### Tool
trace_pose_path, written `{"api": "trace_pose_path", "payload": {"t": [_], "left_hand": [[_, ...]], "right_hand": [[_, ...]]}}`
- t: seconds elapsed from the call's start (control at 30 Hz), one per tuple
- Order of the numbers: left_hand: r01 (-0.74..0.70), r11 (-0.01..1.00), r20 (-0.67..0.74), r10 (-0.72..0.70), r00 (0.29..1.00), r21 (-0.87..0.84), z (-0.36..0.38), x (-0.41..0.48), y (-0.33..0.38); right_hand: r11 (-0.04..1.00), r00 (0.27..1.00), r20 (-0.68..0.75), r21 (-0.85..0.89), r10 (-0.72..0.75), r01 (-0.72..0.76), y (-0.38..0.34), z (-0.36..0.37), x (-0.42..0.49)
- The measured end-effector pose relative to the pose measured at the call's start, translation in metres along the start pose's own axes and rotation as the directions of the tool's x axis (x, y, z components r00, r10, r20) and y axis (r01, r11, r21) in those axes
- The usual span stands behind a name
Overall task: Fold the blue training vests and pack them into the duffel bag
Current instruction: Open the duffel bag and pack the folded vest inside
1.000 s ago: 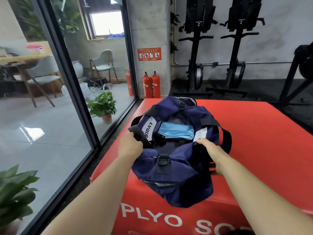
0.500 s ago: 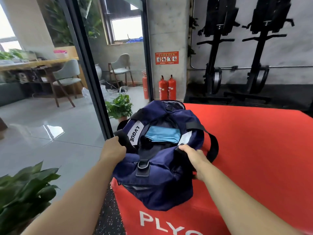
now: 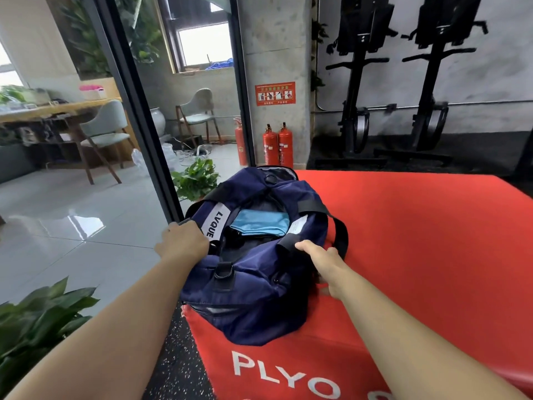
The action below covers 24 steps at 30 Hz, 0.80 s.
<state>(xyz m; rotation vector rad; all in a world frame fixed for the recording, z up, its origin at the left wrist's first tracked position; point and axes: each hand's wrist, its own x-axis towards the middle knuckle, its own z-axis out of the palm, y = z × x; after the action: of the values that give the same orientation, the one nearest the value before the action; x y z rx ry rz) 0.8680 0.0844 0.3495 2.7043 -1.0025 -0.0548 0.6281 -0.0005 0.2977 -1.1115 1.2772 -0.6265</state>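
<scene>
On the near left corner of the red box (image 3: 418,241) sits the dark blue duffel bag (image 3: 253,298), and its near end hangs a little over the box's front edge. I can see its top is wide open. Inside the bag, toward the far end, lies a folded light blue vest (image 3: 261,226), flat and neat. A white label (image 3: 215,225) with black letters runs along the left side of the opening. My view shows the left hand (image 3: 181,243) curled into a tight grip on the bag's left edge, just beside that label. The right hand (image 3: 320,258) has its fingers curled over the bag's right edge, next to the black strap (image 3: 340,235) that loops out onto the box. Both hands hold the bag, one on each side of the opening. Behind the bag, two red fire extinguishers (image 3: 278,145) stand by a grey pillar. A green plant (image 3: 197,177) sits on the floor to the left of the bag. Farther back I see a chair (image 3: 199,111), and tall black machines (image 3: 357,82) stand by the wall on the right.
</scene>
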Motion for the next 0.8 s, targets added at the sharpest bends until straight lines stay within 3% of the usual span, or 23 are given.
{"api": "trace_pose_path", "payload": {"t": [0.2, 0.33, 0.43, 0.8], "left_hand": [[-0.263, 0.965, -0.021, 0.263, 0.965, -0.003, -0.001, -0.052, 0.085], [-0.439, 0.897, 0.009, 0.44, 0.898, -0.058, 0.013, -0.1, 0.152], [-0.541, 0.835, 0.045, 0.547, 0.836, -0.098, 0.024, -0.144, 0.205], [-0.835, 0.52, 0.175, 0.852, 0.493, -0.178, 0.063, -0.33, 0.366]], "right_hand": [[0.972, 0.984, -0.103, -0.198, -0.148, 0.126, -0.013, -0.059, -0.031], [0.846, 0.933, -0.184, -0.502, -0.309, 0.182, -0.015, -0.116, -0.061], [0.787, 0.904, -0.233, -0.596, -0.359, 0.159, -0.009, -0.167, -0.082], [0.88, 0.731, -0.617, -0.473, -0.291, -0.049, 0.056, -0.378, -0.173]]}}
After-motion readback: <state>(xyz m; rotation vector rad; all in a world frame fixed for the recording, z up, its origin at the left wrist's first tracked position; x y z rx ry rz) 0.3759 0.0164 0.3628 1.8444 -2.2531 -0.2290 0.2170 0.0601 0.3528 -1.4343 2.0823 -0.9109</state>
